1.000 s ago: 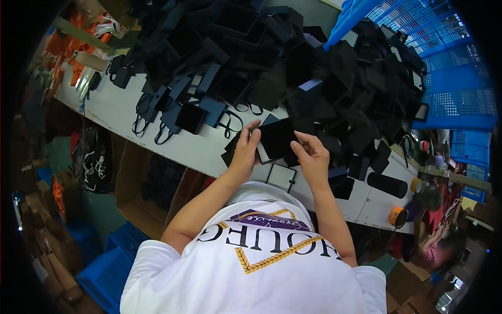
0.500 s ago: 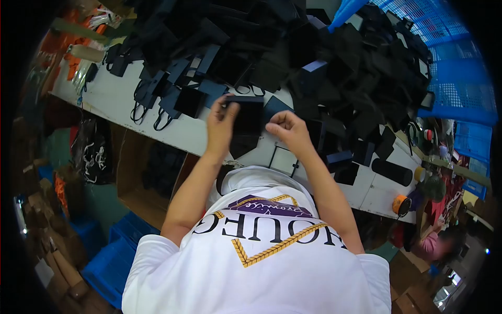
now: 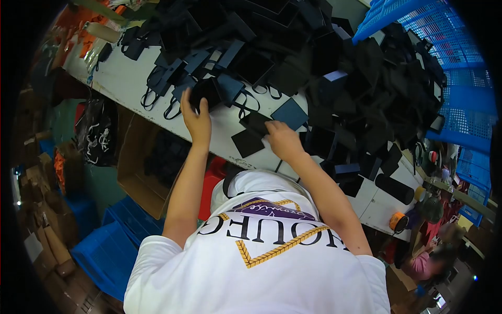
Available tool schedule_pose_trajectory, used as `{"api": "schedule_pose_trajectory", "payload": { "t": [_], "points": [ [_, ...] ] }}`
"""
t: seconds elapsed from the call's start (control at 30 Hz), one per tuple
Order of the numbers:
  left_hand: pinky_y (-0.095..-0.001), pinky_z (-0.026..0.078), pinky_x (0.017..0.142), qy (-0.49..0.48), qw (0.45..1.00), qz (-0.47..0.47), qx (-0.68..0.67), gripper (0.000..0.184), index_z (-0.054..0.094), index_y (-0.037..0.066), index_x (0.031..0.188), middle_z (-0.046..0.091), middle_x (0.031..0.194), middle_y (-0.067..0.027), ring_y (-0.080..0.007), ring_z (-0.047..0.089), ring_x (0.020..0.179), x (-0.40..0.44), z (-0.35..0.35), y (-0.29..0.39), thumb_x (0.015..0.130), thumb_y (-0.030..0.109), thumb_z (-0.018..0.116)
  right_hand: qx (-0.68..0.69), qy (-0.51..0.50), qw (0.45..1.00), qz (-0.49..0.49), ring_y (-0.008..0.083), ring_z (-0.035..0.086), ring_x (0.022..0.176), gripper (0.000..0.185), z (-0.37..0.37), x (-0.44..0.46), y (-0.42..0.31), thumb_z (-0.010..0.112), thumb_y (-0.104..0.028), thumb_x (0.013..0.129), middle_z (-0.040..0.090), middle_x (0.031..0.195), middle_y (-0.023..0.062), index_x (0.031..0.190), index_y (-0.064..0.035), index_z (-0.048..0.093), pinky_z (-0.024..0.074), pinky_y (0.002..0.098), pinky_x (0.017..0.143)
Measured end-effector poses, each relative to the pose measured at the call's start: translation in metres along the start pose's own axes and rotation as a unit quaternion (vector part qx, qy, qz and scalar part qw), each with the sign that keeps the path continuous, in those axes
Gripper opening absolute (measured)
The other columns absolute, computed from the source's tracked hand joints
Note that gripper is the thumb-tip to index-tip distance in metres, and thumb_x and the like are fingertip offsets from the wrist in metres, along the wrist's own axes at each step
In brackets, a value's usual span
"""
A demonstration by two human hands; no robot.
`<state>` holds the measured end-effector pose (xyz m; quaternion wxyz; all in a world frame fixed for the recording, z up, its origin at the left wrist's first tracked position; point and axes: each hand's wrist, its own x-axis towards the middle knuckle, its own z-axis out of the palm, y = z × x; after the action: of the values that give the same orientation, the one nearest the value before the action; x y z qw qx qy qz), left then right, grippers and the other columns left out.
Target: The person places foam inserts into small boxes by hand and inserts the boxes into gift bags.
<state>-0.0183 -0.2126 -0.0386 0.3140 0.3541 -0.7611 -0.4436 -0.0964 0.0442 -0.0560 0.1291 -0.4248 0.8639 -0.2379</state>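
Observation:
My left hand (image 3: 197,118) is at a small black box (image 3: 207,94) on the white table, thumb and fingers apart along its near side. Whether it grips the box is hard to tell. My right hand (image 3: 283,140) has its fingers closed at the edge of a dark flat piece (image 3: 254,123). Another dark square piece (image 3: 248,143) lies just nearer to me. Beyond my right hand is a dark blue square (image 3: 289,114). Dark blue pieces with black straps (image 3: 168,78) lie left of the black box.
A large heap of black boxes (image 3: 355,68) covers the far side of the white table (image 3: 128,107). Blue plastic crates (image 3: 460,89) stand at the right. A black cylinder (image 3: 394,189) and an orange roll (image 3: 398,222) lie near the right end. An open cardboard box (image 3: 138,172) is below left.
My left hand has carried the black box left to the strapped pieces. My right hand has moved from beside the box to the dark flat piece.

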Motion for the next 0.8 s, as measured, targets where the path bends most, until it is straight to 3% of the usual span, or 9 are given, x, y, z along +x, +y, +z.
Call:
{"api": "schedule_pose_trajectory", "payload": {
  "t": [0.1, 0.2, 0.27, 0.37, 0.43, 0.47, 0.57, 0.7, 0.8],
  "points": [
    [-0.0372, 0.047, 0.103, -0.142, 0.984, -0.084, -0.064, 0.047, 0.053, 0.005, 0.139, 0.056, 0.140, -0.0129, -0.0235, 0.052, 0.131, -0.050, -0.006, 0.014, 0.096, 0.014, 0.068, 0.031, 0.142, 0.989, 0.032, 0.0341, 0.066, 0.091, 0.033, -0.035, -0.009, -0.002, 0.069, -0.012, 0.087, 0.068, 0.098, 0.0145, 0.118, -0.0019, 0.063, 0.0541, 0.0404, 0.079],
    [-0.0351, 0.050, 0.098, -0.300, 0.940, -0.131, -0.099, 0.049, 0.052, 0.005, 0.139, 0.056, 0.139, -0.0119, -0.0224, 0.055, 0.127, -0.098, 0.006, 0.027, 0.095, 0.015, 0.070, 0.167, 0.192, 0.954, 0.158, 0.0344, 0.067, 0.081, 0.031, -0.060, -0.034, 0.001, 0.071, -0.010, 0.087, 0.069, 0.095, 0.0149, 0.117, -0.0017, 0.065, 0.0548, 0.0374, 0.072],
    [-0.0342, 0.051, 0.096, -0.316, 0.927, -0.172, -0.110, 0.051, 0.052, 0.006, 0.139, 0.054, 0.142, -0.0123, -0.0222, 0.057, 0.125, -0.112, 0.020, 0.057, 0.094, 0.019, 0.072, 0.252, 0.218, 0.918, 0.213, 0.0243, 0.068, 0.071, 0.028, -0.070, -0.053, 0.001, 0.071, -0.007, 0.089, 0.071, 0.090, 0.0140, 0.117, -0.0014, 0.065, 0.0531, 0.0324, 0.065],
    [-0.0366, 0.052, 0.095, -0.356, 0.929, -0.089, -0.035, 0.054, 0.053, 0.009, 0.136, 0.053, 0.138, -0.0129, -0.0257, 0.060, 0.119, -0.108, 0.042, 0.054, 0.089, 0.021, 0.075, 0.325, 0.271, 0.867, 0.263, 0.0108, 0.066, 0.073, 0.034, -0.077, -0.076, 0.003, 0.070, -0.005, 0.091, 0.071, 0.087, 0.0102, 0.124, -0.0026, 0.060, 0.0512, 0.0273, 0.063],
    [-0.0393, 0.052, 0.094, -0.405, 0.913, -0.006, 0.040, 0.060, 0.053, 0.010, 0.133, 0.052, 0.133, -0.0144, -0.0317, 0.060, 0.116, -0.103, 0.043, 0.074, 0.081, 0.019, 0.080, 0.371, 0.302, 0.826, 0.299, 0.0104, 0.064, 0.075, 0.035, -0.092, -0.095, 0.006, 0.068, -0.004, 0.094, 0.070, 0.090, 0.0071, 0.126, -0.0033, 0.055, 0.0509, 0.0249, 0.067],
    [-0.0408, 0.051, 0.094, -0.461, 0.882, 0.079, 0.054, 0.063, 0.053, 0.010, 0.134, 0.052, 0.134, -0.0146, -0.0327, 0.059, 0.117, -0.109, 0.047, 0.073, 0.078, 0.019, 0.082, 0.408, 0.312, 0.796, 0.319, 0.0102, 0.064, 0.076, 0.033, -0.095, -0.106, 0.012, 0.067, -0.003, 0.094, 0.070, 0.092, 0.0063, 0.125, -0.0032, 0.054, 0.0509, 0.0244, 0.068],
    [-0.0484, 0.047, 0.098, -0.594, 0.732, 0.311, 0.120, 0.084, 0.047, 0.009, 0.138, 0.050, 0.135, -0.0171, -0.0368, 0.051, 0.127, -0.130, 0.062, 0.064, 0.066, 0.023, 0.089, 0.420, 0.272, 0.806, 0.317, 0.0090, 0.062, 0.077, 0.030, -0.088, -0.145, 0.031, 0.066, -0.001, 0.095, 0.068, 0.094, 0.0055, 0.122, -0.0029, 0.054, 0.0505, 0.0235, 0.070],
    [-0.0494, 0.046, 0.102, -0.614, 0.688, 0.341, 0.185, 0.109, 0.030, 0.000, 0.150, 0.046, 0.137, -0.0232, -0.0384, 0.047, 0.130, -0.156, 0.079, 0.034, 0.062, 0.020, 0.090, 0.408, 0.212, 0.840, 0.289, 0.0046, 0.057, 0.073, 0.027, -0.064, -0.172, 0.036, 0.067, 0.001, 0.092, 0.068, 0.093, 0.0022, 0.118, -0.0047, 0.060, 0.0481, 0.0215, 0.066],
    [-0.0467, 0.044, 0.107, -0.611, 0.747, 0.241, 0.104, 0.121, 0.015, 0.004, 0.159, 0.047, 0.138, -0.0226, -0.0394, 0.045, 0.131, -0.161, 0.081, 0.028, 0.063, 0.014, 0.089, 0.365, 0.195, 0.865, 0.285, 0.0085, 0.055, 0.066, 0.026, -0.044, -0.166, 0.035, 0.070, 0.000, 0.090, 0.070, 0.091, 0.0060, 0.114, -0.0053, 0.063, 0.0462, 0.0253, 0.062]
  ]
}}
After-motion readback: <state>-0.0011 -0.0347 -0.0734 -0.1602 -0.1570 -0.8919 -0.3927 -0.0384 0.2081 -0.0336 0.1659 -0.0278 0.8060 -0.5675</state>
